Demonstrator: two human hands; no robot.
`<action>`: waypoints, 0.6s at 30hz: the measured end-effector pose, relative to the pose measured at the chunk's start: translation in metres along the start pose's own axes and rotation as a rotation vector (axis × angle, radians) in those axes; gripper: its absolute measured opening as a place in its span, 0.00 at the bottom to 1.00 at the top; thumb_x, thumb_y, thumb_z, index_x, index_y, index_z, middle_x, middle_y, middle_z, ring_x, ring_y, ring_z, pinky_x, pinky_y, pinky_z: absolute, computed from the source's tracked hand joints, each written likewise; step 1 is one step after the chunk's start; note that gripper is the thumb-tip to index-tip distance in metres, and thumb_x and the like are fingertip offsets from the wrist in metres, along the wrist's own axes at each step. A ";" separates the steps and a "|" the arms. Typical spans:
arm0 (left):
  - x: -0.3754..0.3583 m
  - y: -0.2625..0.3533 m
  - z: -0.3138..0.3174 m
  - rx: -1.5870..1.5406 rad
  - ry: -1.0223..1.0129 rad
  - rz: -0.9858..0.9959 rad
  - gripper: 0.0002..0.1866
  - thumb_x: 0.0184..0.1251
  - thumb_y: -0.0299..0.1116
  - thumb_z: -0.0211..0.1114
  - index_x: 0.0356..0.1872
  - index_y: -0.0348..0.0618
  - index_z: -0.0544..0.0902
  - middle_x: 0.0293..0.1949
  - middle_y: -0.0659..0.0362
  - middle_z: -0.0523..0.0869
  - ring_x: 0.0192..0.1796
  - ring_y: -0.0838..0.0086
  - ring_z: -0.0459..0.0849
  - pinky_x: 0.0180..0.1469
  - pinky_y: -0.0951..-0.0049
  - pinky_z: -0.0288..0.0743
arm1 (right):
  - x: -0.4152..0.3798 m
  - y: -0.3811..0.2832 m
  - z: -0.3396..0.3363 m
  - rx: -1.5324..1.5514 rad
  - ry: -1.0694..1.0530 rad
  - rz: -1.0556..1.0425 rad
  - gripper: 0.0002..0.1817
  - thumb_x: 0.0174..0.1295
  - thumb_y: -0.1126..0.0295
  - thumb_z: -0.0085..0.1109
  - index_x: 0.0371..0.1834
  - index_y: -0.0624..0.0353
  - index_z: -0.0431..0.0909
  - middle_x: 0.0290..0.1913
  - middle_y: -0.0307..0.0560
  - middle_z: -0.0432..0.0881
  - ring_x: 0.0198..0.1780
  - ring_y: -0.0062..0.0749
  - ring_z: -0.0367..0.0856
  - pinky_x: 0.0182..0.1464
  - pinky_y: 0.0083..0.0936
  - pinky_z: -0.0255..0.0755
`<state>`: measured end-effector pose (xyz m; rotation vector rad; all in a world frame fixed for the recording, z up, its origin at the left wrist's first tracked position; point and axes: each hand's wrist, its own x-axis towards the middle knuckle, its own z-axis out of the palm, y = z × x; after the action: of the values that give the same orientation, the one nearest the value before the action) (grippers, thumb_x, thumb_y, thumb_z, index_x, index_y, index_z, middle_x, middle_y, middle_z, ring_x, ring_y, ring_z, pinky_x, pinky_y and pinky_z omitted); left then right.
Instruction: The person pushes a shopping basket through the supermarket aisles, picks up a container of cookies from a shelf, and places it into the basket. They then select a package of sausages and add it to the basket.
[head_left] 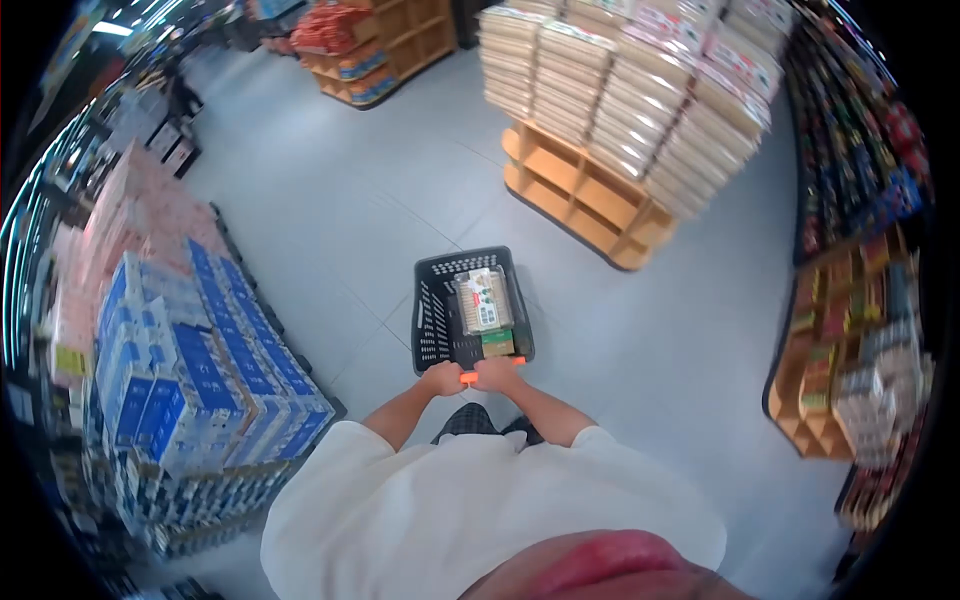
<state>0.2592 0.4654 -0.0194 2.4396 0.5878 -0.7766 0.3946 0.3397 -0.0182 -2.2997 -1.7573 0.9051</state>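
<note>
Both my hands are wrapped round the orange handle (469, 378) of a black shopping basket (429, 330). My left hand (441, 379) grips toward the handle's left end, and my right hand (494, 374) is close beside it, nearer the right end. Inside the basket lies a clear-wrapped pack (485, 300) with a white printed label. Below that pack, at the handle side, sits a small green and brown box (497, 343). The basket is in front of my body, over the grey floor.
Blue and white cartons (207, 370) are stacked on my left, with pink packages (150, 215) behind them. A wooden display stand (585, 195) piled with wrapped packs stands ahead to the right. Wooden shelves (800, 370) line the far right; another stand (410, 35) is farther ahead.
</note>
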 end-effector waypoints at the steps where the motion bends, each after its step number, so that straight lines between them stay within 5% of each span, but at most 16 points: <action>1: 0.008 0.000 -0.012 0.007 0.019 -0.027 0.17 0.53 0.45 0.61 0.37 0.45 0.88 0.40 0.44 0.86 0.46 0.51 0.85 0.51 0.55 0.78 | 0.022 0.004 -0.012 -0.018 -0.032 -0.027 0.21 0.50 0.50 0.59 0.35 0.56 0.86 0.36 0.52 0.87 0.40 0.46 0.86 0.43 0.42 0.79; 10: 0.118 -0.045 -0.133 -0.073 0.103 -0.049 0.17 0.52 0.44 0.61 0.34 0.43 0.88 0.39 0.43 0.86 0.45 0.50 0.85 0.49 0.56 0.80 | 0.182 0.061 -0.094 -0.087 -0.173 -0.102 0.22 0.51 0.49 0.59 0.37 0.56 0.86 0.40 0.53 0.86 0.45 0.49 0.84 0.47 0.41 0.77; 16: 0.206 -0.069 -0.206 -0.130 0.315 -0.190 0.17 0.51 0.44 0.62 0.37 0.46 0.87 0.37 0.48 0.87 0.43 0.53 0.86 0.48 0.57 0.80 | 0.286 0.102 -0.181 -0.164 -0.175 -0.146 0.21 0.51 0.49 0.60 0.36 0.54 0.86 0.39 0.53 0.86 0.43 0.50 0.85 0.46 0.43 0.78; 18: 0.222 -0.070 -0.240 -0.228 0.231 -0.208 0.21 0.53 0.45 0.61 0.42 0.41 0.86 0.43 0.45 0.86 0.47 0.53 0.85 0.52 0.57 0.79 | 0.314 0.114 -0.214 -0.196 -0.169 -0.167 0.20 0.51 0.50 0.61 0.36 0.54 0.86 0.38 0.53 0.86 0.43 0.50 0.85 0.46 0.42 0.78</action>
<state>0.4834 0.7133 -0.0112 2.2942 0.9753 -0.4771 0.6488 0.6445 -0.0140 -2.2001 -2.1606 0.9601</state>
